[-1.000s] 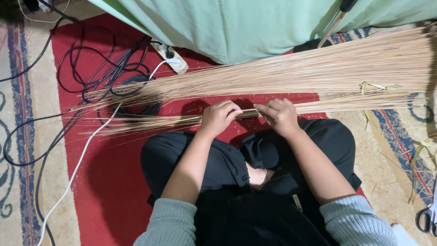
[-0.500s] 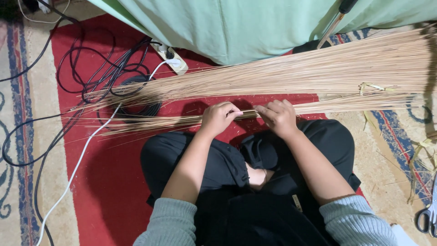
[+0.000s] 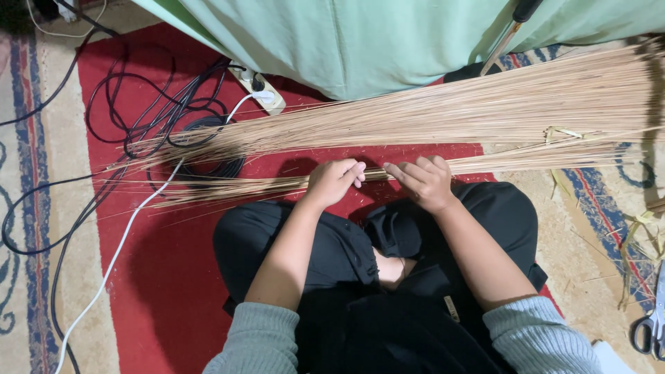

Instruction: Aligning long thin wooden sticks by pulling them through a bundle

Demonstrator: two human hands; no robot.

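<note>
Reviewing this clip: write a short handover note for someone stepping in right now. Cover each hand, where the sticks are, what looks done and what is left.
Left hand: closed around the small bundle of thin sticks lying across the red rug in front of the knees.
Right hand: fingers resting on the same bundle, close to the left hand.
Large pile of sticks: lies farther out, fanned across the rug, untouched.
Nearby: power strip and black cables behind the pile; scissors at the far right.
Done: a small bundle is separated from the pile.
Left: most sticks remain in the large pile.
</note>
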